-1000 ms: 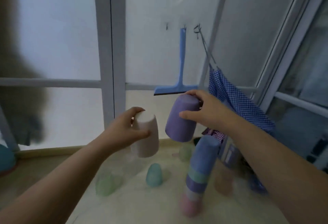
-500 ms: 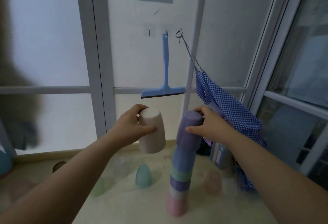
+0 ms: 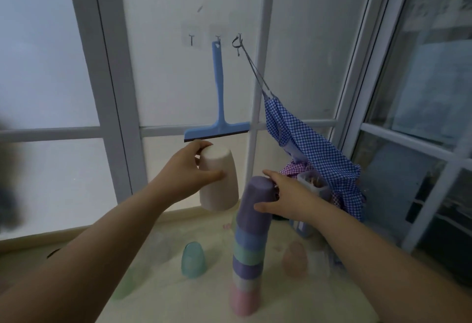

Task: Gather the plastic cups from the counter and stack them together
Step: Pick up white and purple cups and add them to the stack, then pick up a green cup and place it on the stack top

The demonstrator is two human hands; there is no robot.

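A tall stack of upturned plastic cups (image 3: 247,266) stands on the beige counter (image 3: 166,294). On top sits a purple cup (image 3: 252,205), pushed down over the blue one, with my right hand (image 3: 286,197) gripping its upper part. To the left and above the counter, my left hand (image 3: 189,174) holds a cream cup (image 3: 219,184) upside down in the air, close beside the stack top. Loose upturned cups remain on the counter: a teal cup (image 3: 193,263), a pale green cup (image 3: 124,288) partly behind my left forearm, and a faint pink translucent cup (image 3: 295,262).
Window frames and frosted glass rise right behind the counter. A blue squeegee (image 3: 218,108) hangs from a hook above the cream cup. A blue checked cloth (image 3: 314,159) drapes at the right over containers (image 3: 313,186) in the corner.
My right hand has lowered the purple cup onto the stack and pressed it down. My left hand has kept the cream cup raised, drifting toward the stack.
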